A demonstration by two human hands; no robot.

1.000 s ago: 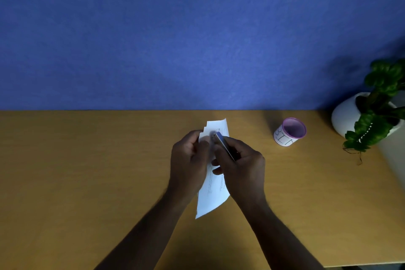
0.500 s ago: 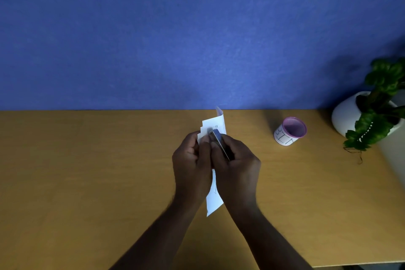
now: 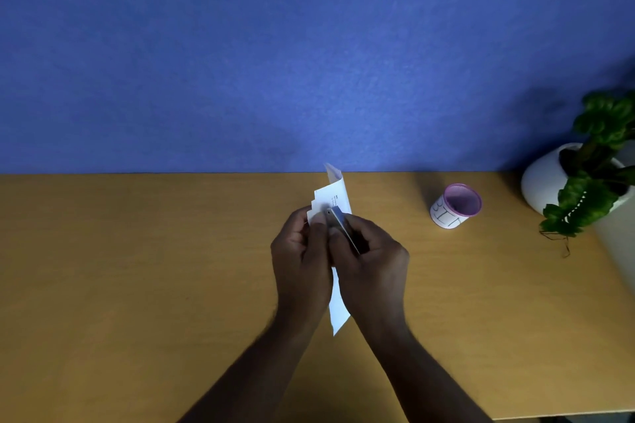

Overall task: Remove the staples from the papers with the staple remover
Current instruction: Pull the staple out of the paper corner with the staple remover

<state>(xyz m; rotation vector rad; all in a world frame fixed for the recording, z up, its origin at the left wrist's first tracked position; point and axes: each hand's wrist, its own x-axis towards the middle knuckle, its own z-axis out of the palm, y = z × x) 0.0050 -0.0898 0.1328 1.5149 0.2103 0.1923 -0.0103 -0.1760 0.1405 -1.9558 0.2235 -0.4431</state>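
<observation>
A small stack of white papers (image 3: 335, 194) is held nearly on edge above the wooden desk, its top corner curling up and its lower end (image 3: 338, 316) poking out between my wrists. My left hand (image 3: 300, 257) pinches the papers near their upper left corner. My right hand (image 3: 371, 261) grips a grey metal staple remover (image 3: 340, 221), whose tip presses against the papers right beside my left thumb. The staple itself is too small to see.
A small white cup with a pink rim and handwritten letters (image 3: 455, 206) stands on the desk (image 3: 137, 285) to the right. A white pot with a green plant (image 3: 580, 182) sits at the far right. A blue wall backs the desk.
The papers have turned from lying flatter to nearly on edge, and their top corner has curled up. My hands have drawn closer together around them.
</observation>
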